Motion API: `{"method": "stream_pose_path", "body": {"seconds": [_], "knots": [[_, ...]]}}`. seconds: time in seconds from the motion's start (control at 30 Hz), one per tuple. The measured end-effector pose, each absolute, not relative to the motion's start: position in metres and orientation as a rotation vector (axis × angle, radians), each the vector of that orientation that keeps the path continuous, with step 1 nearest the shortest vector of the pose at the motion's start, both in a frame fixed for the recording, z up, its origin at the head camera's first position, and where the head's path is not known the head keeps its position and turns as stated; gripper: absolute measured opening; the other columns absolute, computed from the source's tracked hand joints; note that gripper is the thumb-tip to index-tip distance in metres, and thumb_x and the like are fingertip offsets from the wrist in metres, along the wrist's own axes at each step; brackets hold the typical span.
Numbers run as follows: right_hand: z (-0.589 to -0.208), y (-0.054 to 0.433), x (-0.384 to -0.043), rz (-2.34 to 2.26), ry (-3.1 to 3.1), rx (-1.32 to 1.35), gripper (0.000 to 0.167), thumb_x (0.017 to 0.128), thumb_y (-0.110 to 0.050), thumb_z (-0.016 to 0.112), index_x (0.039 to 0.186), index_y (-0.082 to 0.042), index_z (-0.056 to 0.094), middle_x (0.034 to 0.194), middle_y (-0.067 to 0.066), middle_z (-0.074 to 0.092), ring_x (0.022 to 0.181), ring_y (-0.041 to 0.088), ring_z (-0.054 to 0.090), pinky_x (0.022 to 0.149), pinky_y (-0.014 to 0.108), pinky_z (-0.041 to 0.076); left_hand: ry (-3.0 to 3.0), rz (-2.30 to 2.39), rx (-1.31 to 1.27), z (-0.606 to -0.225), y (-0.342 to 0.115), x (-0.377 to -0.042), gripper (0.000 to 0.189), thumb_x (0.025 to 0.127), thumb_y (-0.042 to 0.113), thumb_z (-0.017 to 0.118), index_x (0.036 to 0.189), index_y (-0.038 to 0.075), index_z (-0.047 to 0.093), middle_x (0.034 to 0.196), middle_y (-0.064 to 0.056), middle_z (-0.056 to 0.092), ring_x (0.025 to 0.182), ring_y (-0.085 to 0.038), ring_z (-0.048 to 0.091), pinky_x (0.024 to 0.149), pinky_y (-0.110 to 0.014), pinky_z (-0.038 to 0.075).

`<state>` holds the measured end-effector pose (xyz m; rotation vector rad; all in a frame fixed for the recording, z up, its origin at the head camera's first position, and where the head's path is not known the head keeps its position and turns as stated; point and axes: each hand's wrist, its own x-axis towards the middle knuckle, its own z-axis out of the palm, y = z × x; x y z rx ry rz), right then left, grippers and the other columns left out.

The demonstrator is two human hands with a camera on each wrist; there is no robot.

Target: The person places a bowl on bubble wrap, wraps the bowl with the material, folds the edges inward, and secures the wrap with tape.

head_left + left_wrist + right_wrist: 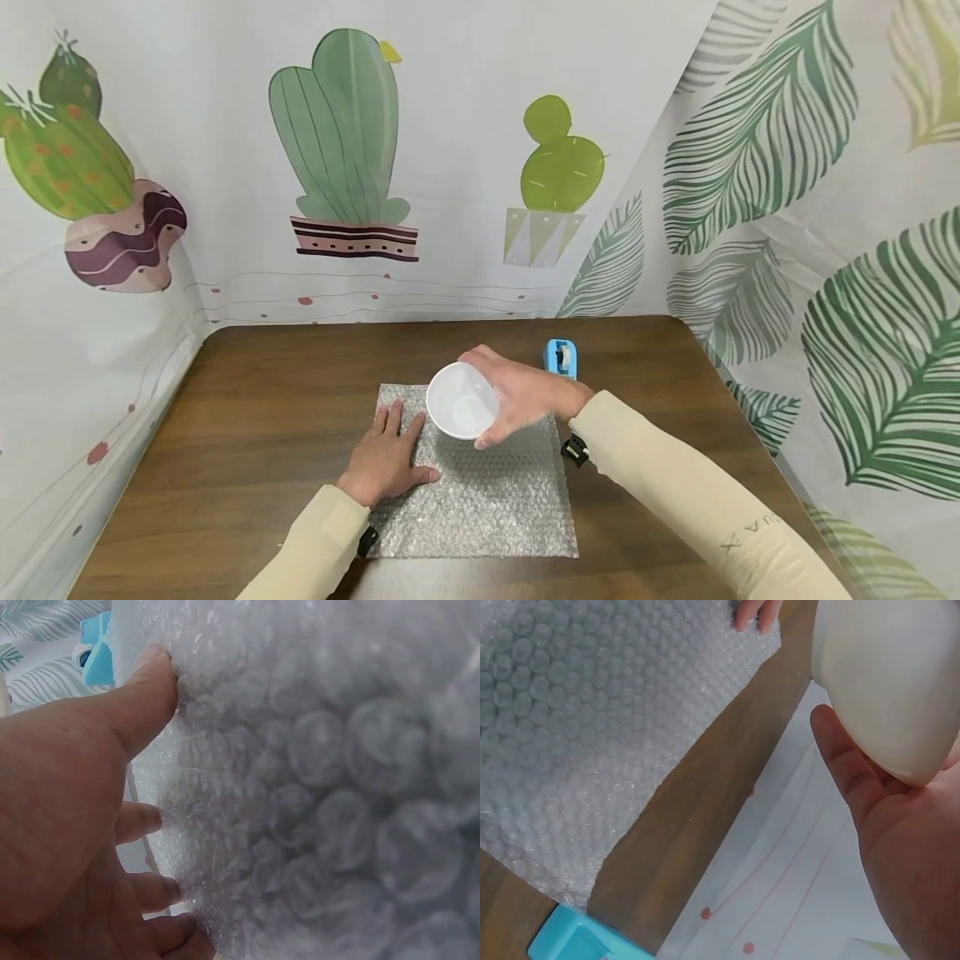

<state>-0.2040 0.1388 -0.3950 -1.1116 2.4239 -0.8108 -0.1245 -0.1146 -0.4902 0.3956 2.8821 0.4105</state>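
Observation:
A white bowl (pixel 459 402) is tilted above the bubble wrap, its hollow side facing the head camera. My right hand (pixel 517 392) grips it from the right, thumb and fingers on opposite sides of the rim; the right wrist view shows the bowl's smooth outer wall (pixel 892 690) against the palm. The square sheet of bubble wrap (pixel 502 508) lies flat on the wooden table. On its left part rests my left hand (pixel 386 458), fingers spread and straight. Close up in the left wrist view, the left fingers (pixel 150 892) touch the wrap.
A light blue tape dispenser (pixel 561 358) with a roll of tape stands just behind the right forearm, near the table's back edge. The brown wooden table (pixel 285 392) meets a wall hanging (pixel 465 167) printed with cacti and leaves along its back.

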Motion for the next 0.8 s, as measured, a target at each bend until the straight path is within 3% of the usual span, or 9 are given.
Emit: {"method": "stream_pose_path", "body": {"seconds": [0.8], "knots": [[-0.419,0.142,-0.200,-0.804,2.434,-1.132,0.111,0.062,-0.033,0.099,0.151,-0.006,0.039,0.147,0.012,0.042,0.123,0.022,0.057,0.105,0.038,0.052,2.890,0.434,0.393,-0.493,-0.116,-0.126,0.095,0.081,0.056,0.083,0.154,0.006,0.049,0.165,-0.036,0.029,0.154,-0.056,0.028,0.117,-0.063,0.040]]}}
